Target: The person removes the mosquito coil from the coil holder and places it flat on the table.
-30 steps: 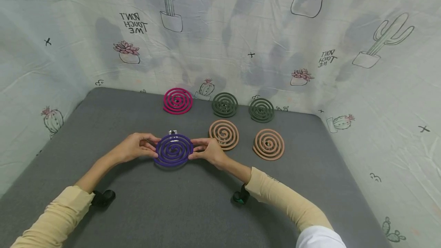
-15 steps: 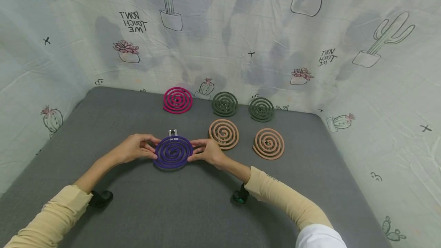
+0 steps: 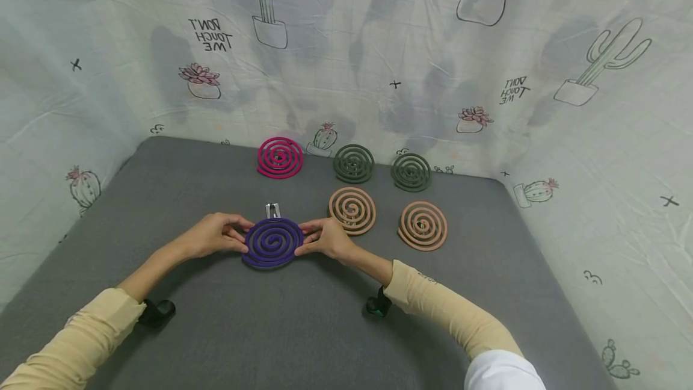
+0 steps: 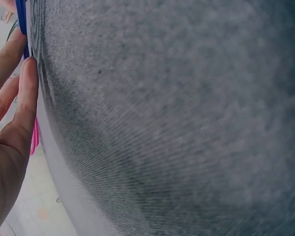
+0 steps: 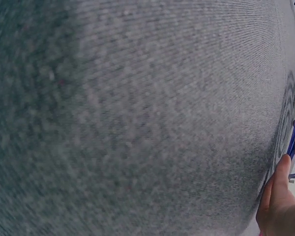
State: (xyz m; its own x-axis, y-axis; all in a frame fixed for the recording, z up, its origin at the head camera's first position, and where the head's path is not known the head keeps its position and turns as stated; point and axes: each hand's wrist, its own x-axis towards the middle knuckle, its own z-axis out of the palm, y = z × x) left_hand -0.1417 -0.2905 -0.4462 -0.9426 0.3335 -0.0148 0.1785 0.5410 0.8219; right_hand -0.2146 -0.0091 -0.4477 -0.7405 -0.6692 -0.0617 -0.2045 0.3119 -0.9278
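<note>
- Purple coil (image 3: 273,241): left of centre on the grey surface (image 3: 260,330) in the head view, between the 2 hands; seen edge-on in both wrist views, a ringed shadow beside it in the right wrist view; whether any part touches the surface, I cannot tell;
- Left hand (image 3: 208,236): at the coil's 9 o'clock, thumb and fingers only slightly parted, pinching the rim;
- Right hand (image 3: 329,241): at 3 o'clock, likewise barely parted, pinching the opposite rim; its knuckles lie just beside the nearer tan coil;
- Metal piece (image 3: 277,212): silvery, showing past the purple rim at 12 o'clock; whether it is joined to the coil, I cannot tell;
- Pink coil (image 3: 280,157): farther out at 12 o'clock, near the patterned cloth (image 3: 346,47);
- 2 green coils (image 3: 353,164): toward 1:30 and 2 o'clock, side by side, slightly apart;
- 2 tan coils (image 3: 351,210): toward 2 and 3 o'clock, nearer than the green pair; metal shows between their rings.
</note>
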